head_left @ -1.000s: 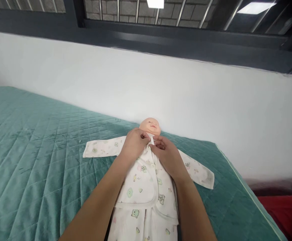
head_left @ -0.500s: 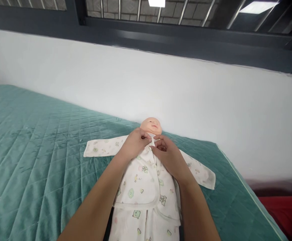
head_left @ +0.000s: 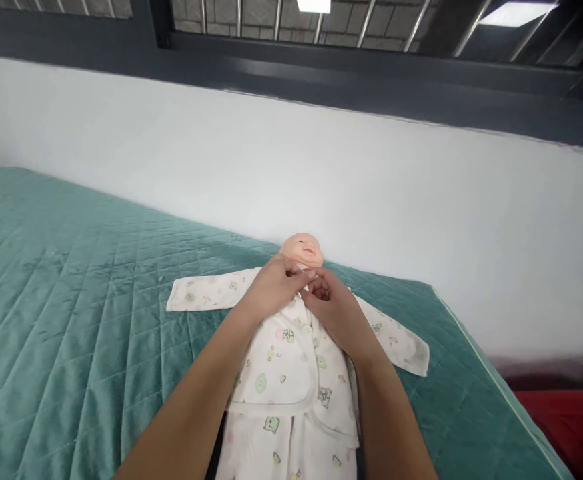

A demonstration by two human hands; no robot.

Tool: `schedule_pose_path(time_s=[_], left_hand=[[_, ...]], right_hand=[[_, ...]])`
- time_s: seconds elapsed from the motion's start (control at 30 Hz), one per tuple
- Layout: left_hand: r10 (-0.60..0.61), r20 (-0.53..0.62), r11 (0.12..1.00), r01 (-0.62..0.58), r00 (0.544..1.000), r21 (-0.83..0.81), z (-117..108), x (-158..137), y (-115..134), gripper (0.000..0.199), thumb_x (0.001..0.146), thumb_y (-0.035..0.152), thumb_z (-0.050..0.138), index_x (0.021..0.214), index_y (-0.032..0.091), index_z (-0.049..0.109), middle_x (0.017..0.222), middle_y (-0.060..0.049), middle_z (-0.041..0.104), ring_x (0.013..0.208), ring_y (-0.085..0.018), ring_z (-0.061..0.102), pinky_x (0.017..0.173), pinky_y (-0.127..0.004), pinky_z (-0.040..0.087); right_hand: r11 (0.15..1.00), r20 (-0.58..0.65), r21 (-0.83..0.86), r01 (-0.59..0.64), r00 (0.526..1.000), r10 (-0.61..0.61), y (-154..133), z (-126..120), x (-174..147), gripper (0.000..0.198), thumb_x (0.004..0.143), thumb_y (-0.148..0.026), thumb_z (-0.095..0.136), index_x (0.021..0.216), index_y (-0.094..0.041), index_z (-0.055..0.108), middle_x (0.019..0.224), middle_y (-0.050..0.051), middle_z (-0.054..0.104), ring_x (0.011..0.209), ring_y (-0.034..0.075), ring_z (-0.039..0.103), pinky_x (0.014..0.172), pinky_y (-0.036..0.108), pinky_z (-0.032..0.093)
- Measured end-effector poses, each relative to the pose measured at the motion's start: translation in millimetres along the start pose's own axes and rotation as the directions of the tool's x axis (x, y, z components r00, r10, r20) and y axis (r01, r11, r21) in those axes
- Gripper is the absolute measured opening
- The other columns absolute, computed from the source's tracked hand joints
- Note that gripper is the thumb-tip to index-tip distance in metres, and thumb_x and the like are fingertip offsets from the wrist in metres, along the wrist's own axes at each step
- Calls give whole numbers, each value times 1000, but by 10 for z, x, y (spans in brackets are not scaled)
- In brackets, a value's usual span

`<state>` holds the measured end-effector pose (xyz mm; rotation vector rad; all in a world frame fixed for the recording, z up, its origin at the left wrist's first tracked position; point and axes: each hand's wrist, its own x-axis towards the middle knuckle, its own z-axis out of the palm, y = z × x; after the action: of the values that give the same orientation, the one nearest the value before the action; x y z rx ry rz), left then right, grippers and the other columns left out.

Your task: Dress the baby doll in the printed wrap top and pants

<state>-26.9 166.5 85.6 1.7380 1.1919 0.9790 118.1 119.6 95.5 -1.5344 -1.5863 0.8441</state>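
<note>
A baby doll lies on its back, its head toward the wall. It wears a white baby jacket printed with small green animals, both sleeves spread outward, above matching trousers. At the jacket's neckline, my left hand pinches the collar edge from the left. Facing it, my right hand pinches the jacket front, fingers curled. The fingertips of both hands meet just under the doll's chin and hide the fastening there. Lower on the chest, a button shows on the overlapping front.
A green quilted cover lies under the doll, its piped edge running down the right side. Behind stands a white wall below a dark window frame with metal bars. Something red sits low at the right.
My left fingertips have shifted slightly right, and now touch my right fingertips over the collar. The doll and its clothes lie almost the same.
</note>
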Motion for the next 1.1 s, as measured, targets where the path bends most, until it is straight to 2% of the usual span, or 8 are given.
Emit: schedule_pose_path(time_s=[0.2,0.3,0.4,0.47,0.53,0.67,0.9,1.1], left_hand=[[-49,-65,999,50,997,21,63,8,10,20,78,29,57,63,16,61,97,-4,60,81,-15,58,71,-26,44],[-75,-91,997,76,993,7,58,4,-4,10,77,25,57,76,17,64,100,-4,60,82,-14,59,73,-26,45],[-57,-88,998,55,994,-28,46,5,-33,19,77,20,59,95,20,65,106,-3,62,86,-15,59,78,-26,47],[-17,-70,1000,15,997,-24,35,6,-49,22,78,19,59,99,22,68,107,-3,62,89,-15,59,83,-27,47],[6,-54,1000,-7,999,-17,23,3,-54,20,80,20,60,96,22,71,107,-3,61,89,-15,60,84,-27,47],[22,-18,1000,-22,1000,-18,8,-9,-52,19,81,23,59,95,21,73,111,-5,59,87,-15,61,74,-24,49],[43,-10,999,-43,999,22,33,-6,-61,17,84,23,55,89,22,71,110,-4,58,70,-11,59,58,-23,46],[88,-50,992,-83,995,100,35,5,-49,12,85,21,54,78,20,64,99,-2,61,80,-14,59,78,-27,45]], right_hand=[[998,-13,55,-20,1000,21,23,19,-2,41,78,-28,60,119,-27,56,83,-4,62,76,16,56,74,32,43],[994,-17,109,-4,1000,6,47,30,3,38,79,-31,61,117,-26,58,82,-4,62,73,15,55,71,31,42],[986,-44,165,33,999,-26,92,41,18,34,82,-36,61,114,-26,60,79,-4,60,71,15,54,67,30,41],[981,-81,184,57,996,-42,122,48,31,29,83,-38,60,110,-25,63,80,-3,61,72,15,54,67,30,41],[980,-134,189,70,990,-45,138,55,38,25,84,-37,58,104,-24,65,83,-1,64,76,17,56,72,30,42],[992,-245,108,72,969,-43,116,72,32,21,83,-29,53,96,-23,68,95,2,69,86,20,59,81,33,42],[995,-294,36,91,953,-76,125,91,37,20,81,-23,49,89,-23,67,98,3,69,89,21,60,82,33,43],[992,-321,-29,127,938,-129,158,86,53,22,79,-20,47,86,-22,69,96,4,68,91,21,60,85,34,43]])
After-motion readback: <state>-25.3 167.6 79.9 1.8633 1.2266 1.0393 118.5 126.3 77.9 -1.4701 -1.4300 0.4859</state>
